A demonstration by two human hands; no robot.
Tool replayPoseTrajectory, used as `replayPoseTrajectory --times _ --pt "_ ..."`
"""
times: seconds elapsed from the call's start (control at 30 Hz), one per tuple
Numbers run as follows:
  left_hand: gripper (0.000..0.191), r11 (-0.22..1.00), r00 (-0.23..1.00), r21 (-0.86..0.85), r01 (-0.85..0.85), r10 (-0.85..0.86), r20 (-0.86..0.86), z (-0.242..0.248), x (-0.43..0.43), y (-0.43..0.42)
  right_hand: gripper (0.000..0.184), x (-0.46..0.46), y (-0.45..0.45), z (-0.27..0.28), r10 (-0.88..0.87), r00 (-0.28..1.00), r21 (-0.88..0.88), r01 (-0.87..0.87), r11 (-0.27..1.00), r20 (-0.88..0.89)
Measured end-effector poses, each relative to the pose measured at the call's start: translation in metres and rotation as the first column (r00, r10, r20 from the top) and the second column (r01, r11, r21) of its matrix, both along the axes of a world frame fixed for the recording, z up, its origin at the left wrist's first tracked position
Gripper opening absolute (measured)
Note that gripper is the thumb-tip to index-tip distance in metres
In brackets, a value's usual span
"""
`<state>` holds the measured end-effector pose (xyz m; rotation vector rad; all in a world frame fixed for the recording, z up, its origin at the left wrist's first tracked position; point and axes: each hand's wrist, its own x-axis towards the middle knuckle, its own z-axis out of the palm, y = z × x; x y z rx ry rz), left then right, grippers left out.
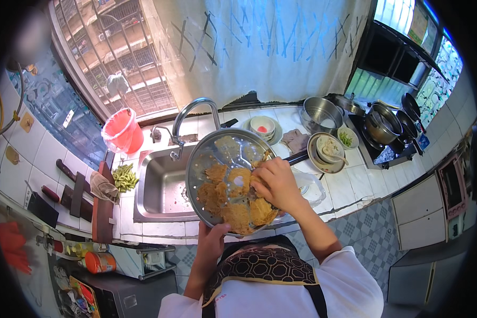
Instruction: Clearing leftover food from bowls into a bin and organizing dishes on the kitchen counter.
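Observation:
A round metal steamer tray (206, 163) with holes is tilted over the counter's front edge, beside the sink. My left hand (214, 237) grips its near rim, thumb on top. Flat, crumbly brown pieces of food (238, 212) cover much of its near half. The far part of the tray shows bare metal with a thin residue. My right hand (276, 183) reaches in from the right, its fingers curled on a brown piece at the tray's right side. The fingertips partly hide that piece. A clear plastic bag (314, 187) shows behind my right wrist.
Left of the tray is a steel sink (159, 183) with a curved faucet (196, 102). Green pods (124, 178) and a pink bin (123, 131) stand farther left, near wall-hung knives (75, 194). Bowls (330, 147), a steel pot (322, 115) and a stove (375, 151) are at right.

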<state>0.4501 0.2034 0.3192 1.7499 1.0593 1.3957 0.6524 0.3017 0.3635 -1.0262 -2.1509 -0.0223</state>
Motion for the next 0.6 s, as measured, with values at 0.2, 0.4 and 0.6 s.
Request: replayPoseTrajectory --times 0.2,0.4,0.6 --pt "0.023 0.892 0.774 -0.405 0.201 0.108 0.623 0.024 0.012 0.002 0.014 -0.008 0.005 -0.015 -0.031 0.991 0.022 0.035 0.999 -0.133" --pt "0.023 0.991 0.980 -0.072 -0.109 0.120 0.159 -0.013 0.004 0.004 0.005 -0.005 -0.001 -0.023 -0.095 0.849 -0.230 -0.032 0.973 -0.520" --pt "0.038 0.815 0.511 -0.566 0.121 0.438 0.739 0.017 0.010 0.005 0.008 0.028 -0.005 -0.032 -0.255 0.558 -0.332 -0.041 0.942 -0.790"
